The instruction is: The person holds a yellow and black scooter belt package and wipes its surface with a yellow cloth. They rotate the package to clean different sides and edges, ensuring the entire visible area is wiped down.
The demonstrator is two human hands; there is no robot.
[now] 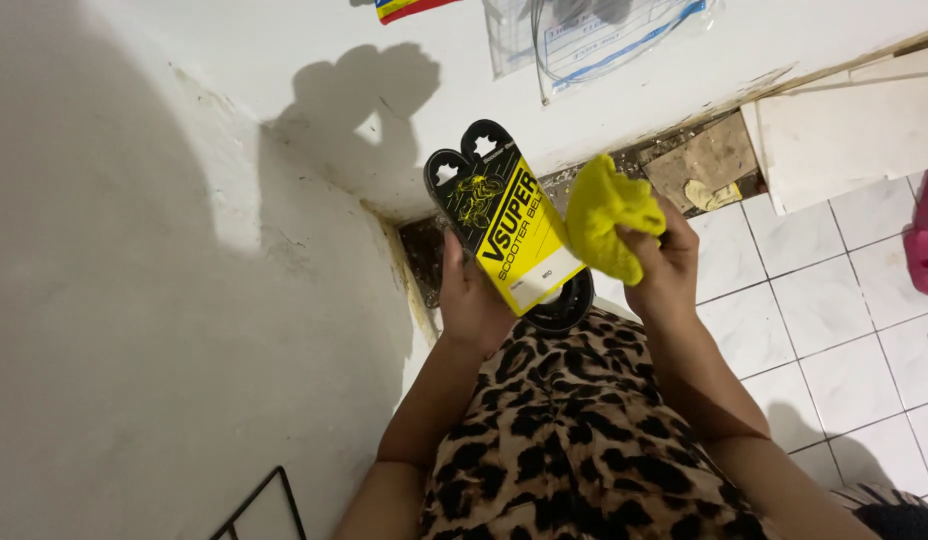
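1. Near the corner where two white walls (134, 250) meet, the person holds a packaged black drive belt (509, 235) up in front of the body, above a leopard-print garment (564, 430).
2. Left hand (471, 300): fingers curled round the lower left edge of the belt's yellow-and-black card sleeve (519, 240), thumb lying along its side. The grip is closed on the package.
3. Belt position: tilted, upper end leaning toward the wall corner, lower end just above the garment. Black rubber loops show beyond both ends of the sleeve.
4. Right hand (664, 270): fingers bunched together on a crumpled yellow cloth (609, 215), pinching it firmly. The cloth sits against the right edge of the sleeve; whether it presses on the card or only touches it cannot be told.
5. Surroundings: white tiled floor (814, 340) on the right, with dirt and debris along the wall base.
6. A piece of brown cardboard (709, 160) lies by the wall base, and a white board (854, 130) rests beside it.
7. A clear plastic bag with cables (594, 35) hangs on the far wall, well apart from the hands.
8. A pink object (926, 240) stands at the right edge, partly cut off.
9. Shadows of the hands and the belt fall on the wall above the corner.
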